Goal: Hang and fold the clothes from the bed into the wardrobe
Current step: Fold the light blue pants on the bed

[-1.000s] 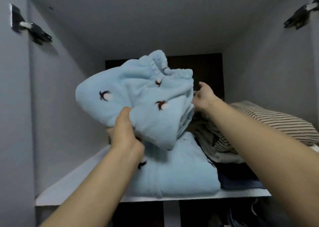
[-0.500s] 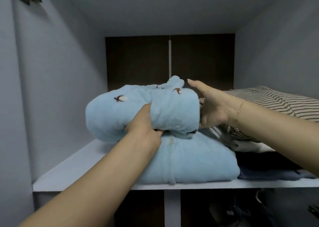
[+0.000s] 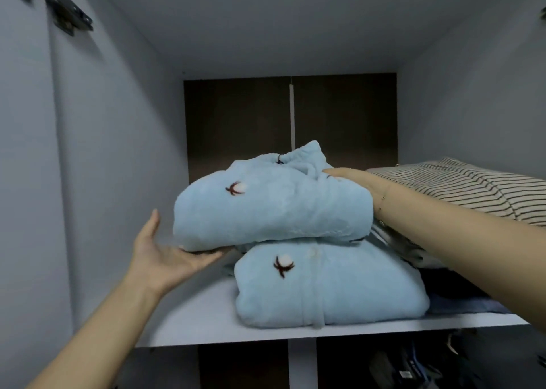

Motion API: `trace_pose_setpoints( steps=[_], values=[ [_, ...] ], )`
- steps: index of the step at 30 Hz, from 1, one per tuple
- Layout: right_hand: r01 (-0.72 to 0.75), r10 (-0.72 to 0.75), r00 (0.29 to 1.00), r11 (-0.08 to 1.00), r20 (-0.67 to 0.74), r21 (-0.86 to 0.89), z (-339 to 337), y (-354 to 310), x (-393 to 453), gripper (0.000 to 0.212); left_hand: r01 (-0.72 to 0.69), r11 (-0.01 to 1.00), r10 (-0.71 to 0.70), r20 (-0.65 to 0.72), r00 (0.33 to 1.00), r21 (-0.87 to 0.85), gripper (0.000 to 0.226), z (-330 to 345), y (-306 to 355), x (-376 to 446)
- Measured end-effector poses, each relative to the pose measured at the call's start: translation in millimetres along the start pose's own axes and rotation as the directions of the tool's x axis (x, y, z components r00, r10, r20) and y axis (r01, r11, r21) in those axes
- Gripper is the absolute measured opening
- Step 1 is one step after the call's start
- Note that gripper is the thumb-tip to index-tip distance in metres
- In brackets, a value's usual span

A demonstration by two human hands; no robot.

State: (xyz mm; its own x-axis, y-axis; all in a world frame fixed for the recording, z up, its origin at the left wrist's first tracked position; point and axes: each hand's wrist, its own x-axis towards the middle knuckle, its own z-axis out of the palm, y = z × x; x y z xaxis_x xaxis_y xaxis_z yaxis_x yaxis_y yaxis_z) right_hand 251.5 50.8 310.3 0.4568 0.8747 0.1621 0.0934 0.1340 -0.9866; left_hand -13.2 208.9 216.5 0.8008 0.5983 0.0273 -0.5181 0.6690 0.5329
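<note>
A folded pale-blue fleece garment [image 3: 271, 208] lies on top of a second folded fleece piece [image 3: 331, 285] of the same blue, both on the white wardrobe shelf [image 3: 206, 317]. The cloth is thick, plush and rounded at its folds, dotted with small dark-red sprigs tipped in white; a gathered elastic edge rises at the back of the upper bundle. The left hand [image 3: 168, 258] lies palm up, fingers straight, with the fingertips under that bundle's lower left edge. The right hand [image 3: 354, 179] rests flat against its upper right side, fingers extended — neither hand grips it. Right of the blue stack sits a beige striped folded garment [image 3: 461, 184] over other dim clothes. Above it, smooth grey panels [image 3: 103, 152] enclose the compartment, with a dark brown back wall [image 3: 236, 122] and a black hinge [image 3: 65, 10] at upper left.
</note>
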Motion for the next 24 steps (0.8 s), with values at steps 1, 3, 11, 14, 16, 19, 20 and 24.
trace_pose_setpoints(
  steps=[1,3,11,14,16,19,20,24],
  values=[
    [0.015,-0.015,1.0,1.0,0.004,0.016,1.0,-4.2,-0.2,0.022,0.003,0.997,-0.002,-0.004,1.0,0.073,0.077,6.8,3.6,6.1],
    [0.034,-0.034,0.999,0.999,-0.02,-0.02,2.2,-18.8,-3.6,0.021,-0.017,0.967,0.013,0.019,1.0,0.256,0.067,32.5,10.7,15.4],
    [0.069,-0.149,0.981,0.866,-0.124,-0.495,-44.8,-66.6,-26.8,0.019,-0.059,0.677,-0.02,0.099,0.995,0.734,0.028,102.8,15.2,28.0],
    [-0.064,-0.006,0.996,0.688,-0.095,-0.723,-50.1,-24.2,-30.7,0.017,0.061,0.553,-0.106,-0.002,0.994,0.831,0.027,80.6,-12.5,20.7],
    [-0.02,-0.041,0.998,0.581,-0.053,-0.814,-51.4,-1.4,-30.5,0.021,0.091,0.568,-0.085,-0.052,0.995,0.818,0.03,68.1,-15.4,16.5],
    [0.037,-0.059,0.998,0.731,-0.01,-0.682,-48.9,-8.4,-38.5,0.029,0.083,0.552,-0.056,-0.063,0.996,0.83,0.029,70.2,-2.7,8.3],
    [0.022,-0.026,1.0,0.826,0.002,-0.563,-47.9,-15.6,-43.2,0.029,0.072,0.547,-0.032,-0.065,0.997,0.834,0.027,76.0,0.2,4.4],
    [-0.007,-0.199,0.968,0.586,-0.152,-0.81,-46.6,-34.9,-41.9,0.071,-0.177,0.229,0.467,0.051,0.883,0.957,0.032,116.3,-2.4,3.7]
  ],
)
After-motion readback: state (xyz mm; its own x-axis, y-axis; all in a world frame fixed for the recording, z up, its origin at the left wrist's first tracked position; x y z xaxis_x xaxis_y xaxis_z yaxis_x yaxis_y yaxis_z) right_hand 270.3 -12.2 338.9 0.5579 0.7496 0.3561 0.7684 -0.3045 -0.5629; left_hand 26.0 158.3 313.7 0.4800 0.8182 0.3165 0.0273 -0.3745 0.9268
